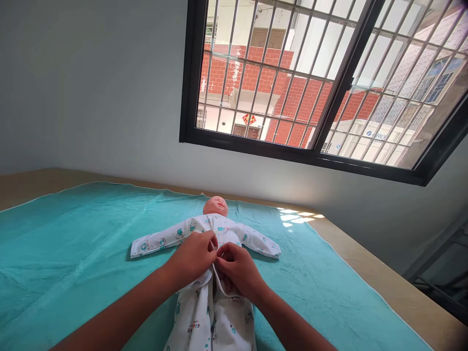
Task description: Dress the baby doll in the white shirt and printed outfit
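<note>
A baby doll (216, 205) lies on its back, head toward the wall, dressed in a white printed baby romper (195, 317). Both sleeves stretch out to the sides. At the middle of the chest, my left hand (195, 253) pinches the romper's front edge. Close beside it, my right hand (237, 268) grips the opposite edge, its fingers partly under the cloth. The fingertips of both hands nearly meet. Below them the front hangs open down toward the legs. Any fastener between the fingers is hidden.
A teal blanket (91, 253) covers most of the wooden tabletop (365, 258). Behind it rises a grey wall (91, 87) with a barred, black-framed window (256, 144). Sunlight patches fall near the far right corner. Dark metal framing (438, 263) stands beyond the right edge.
</note>
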Tool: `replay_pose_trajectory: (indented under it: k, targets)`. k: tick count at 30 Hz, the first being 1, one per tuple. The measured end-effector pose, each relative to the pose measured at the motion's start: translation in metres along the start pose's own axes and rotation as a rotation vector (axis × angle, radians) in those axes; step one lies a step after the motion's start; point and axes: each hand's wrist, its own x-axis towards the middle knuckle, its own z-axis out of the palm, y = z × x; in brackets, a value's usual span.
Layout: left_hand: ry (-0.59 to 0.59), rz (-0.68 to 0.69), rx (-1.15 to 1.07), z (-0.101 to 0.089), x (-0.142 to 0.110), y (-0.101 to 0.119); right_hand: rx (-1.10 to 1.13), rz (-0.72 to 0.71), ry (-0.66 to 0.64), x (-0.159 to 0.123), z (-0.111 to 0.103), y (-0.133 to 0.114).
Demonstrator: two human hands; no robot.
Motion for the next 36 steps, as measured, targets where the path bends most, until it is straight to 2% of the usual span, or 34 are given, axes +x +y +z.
replay_pose_trajectory:
  k: [5,8,14,19,25,30,36]
  targets:
    - [0.042,0.042,0.139,0.007,-0.001,-0.006,-0.012,-0.027,0.001,0.001,-0.001,0.003]
    - [0.046,0.046,0.139,0.007,0.000,-0.006,0.001,-0.018,-0.013,0.001,-0.001,0.003]
    - [-0.025,-0.014,-0.121,-0.001,0.004,-0.005,0.083,0.054,-0.078,-0.001,0.000,0.001]
    - [-0.089,-0.092,-0.277,-0.003,0.009,-0.013,0.094,0.038,-0.061,-0.001,0.001,0.000]
    - [-0.109,-0.092,-0.338,-0.001,0.012,-0.022,0.139,0.030,-0.106,-0.003,0.001,-0.004]
    - [-0.125,-0.114,-0.299,-0.002,0.012,-0.020,0.142,0.022,-0.091,-0.002,0.001,-0.002]
    - [-0.056,-0.021,-0.004,-0.005,0.009,-0.015,0.197,-0.002,-0.062,-0.004,0.002,-0.001]
